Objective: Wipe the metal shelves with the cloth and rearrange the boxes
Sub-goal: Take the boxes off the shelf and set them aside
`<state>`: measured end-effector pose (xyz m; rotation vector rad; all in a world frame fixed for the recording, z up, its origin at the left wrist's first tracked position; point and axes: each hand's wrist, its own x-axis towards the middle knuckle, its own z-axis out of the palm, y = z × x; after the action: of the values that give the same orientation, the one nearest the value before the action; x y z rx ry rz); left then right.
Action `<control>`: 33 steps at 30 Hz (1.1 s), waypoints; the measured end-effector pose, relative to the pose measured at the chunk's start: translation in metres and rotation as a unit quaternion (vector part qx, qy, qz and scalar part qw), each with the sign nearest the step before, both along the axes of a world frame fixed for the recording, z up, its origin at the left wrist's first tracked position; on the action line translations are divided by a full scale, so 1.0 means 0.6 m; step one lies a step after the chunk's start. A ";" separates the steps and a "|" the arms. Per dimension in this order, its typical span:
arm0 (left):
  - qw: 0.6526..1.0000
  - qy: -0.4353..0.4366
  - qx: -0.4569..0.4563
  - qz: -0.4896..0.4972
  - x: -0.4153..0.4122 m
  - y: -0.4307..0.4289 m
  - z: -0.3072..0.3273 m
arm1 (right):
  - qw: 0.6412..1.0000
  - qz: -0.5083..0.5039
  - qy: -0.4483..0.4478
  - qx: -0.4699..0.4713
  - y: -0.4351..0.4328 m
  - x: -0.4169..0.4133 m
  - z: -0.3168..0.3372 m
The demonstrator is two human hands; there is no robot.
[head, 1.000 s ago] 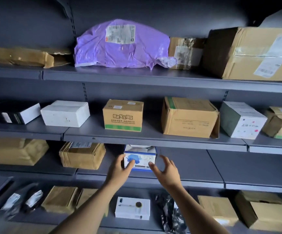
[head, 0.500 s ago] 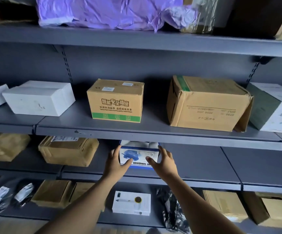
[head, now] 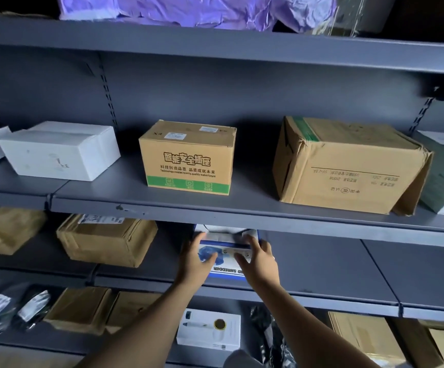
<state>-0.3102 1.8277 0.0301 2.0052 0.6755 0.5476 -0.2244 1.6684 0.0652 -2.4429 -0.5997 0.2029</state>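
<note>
Lettering is plentiful on these metal shelves (head: pixel 242 208): the blue-and-white box (head: pixel 226 272) carries the word SHREDDER in white on a blue band, with a blue picture on its front. It sits at the front edge of the shelf below the middle one, just right of a taped brown parcel (head: pixel 106 240). Whether it rests on the shelf or is lifted off it cannot be told. Both arms reach up and forward to it. The left hand (head: pixel 195 261) grips its left side, thumb laid across the front face and fingers curled up round the top corner. The right hand (head: pixel 262 264) grips the right side, fingers hooked over the top edge. On the middle shelf stand two brown cartons. The smaller carton (head: pixel 189 158) shows bold Chinese characters, the line "Technology creates quality, quality makes future", a green strip with three icons, and "X4" marked on its lid. The larger carton (head: pixel 348 166), dented and with a flap open at its right, has its print upside down, with "2500W" and "USB" readable. Left of them is a plain white box (head: pixel 58 151), and a second white one shows only a corner at the frame's edge. One purple plastic parcel (head: pixel 189 9) lies on the top shelf. One white pictured box (head: pixel 209 333), showing a pen-like tool, lies on the lowest shelf between the forearms.
</note>
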 end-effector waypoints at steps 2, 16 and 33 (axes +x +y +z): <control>0.999 0.002 0.037 0.006 -0.016 -0.003 0.006 | 1.000 -0.003 -0.007 0.008 -0.009 -0.013 0.007; 0.990 -0.050 0.131 0.025 -0.264 -0.116 0.154 | 0.997 -0.022 -0.028 0.075 -0.135 -0.262 0.135; 0.921 -0.302 0.247 0.017 -0.346 -0.202 0.584 | 0.945 -0.033 -0.232 0.229 -0.245 -0.360 0.550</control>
<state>-0.5179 1.7066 0.3806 2.0998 0.1924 1.3968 -0.4404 1.5212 0.3952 -2.0471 -0.6708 -0.5033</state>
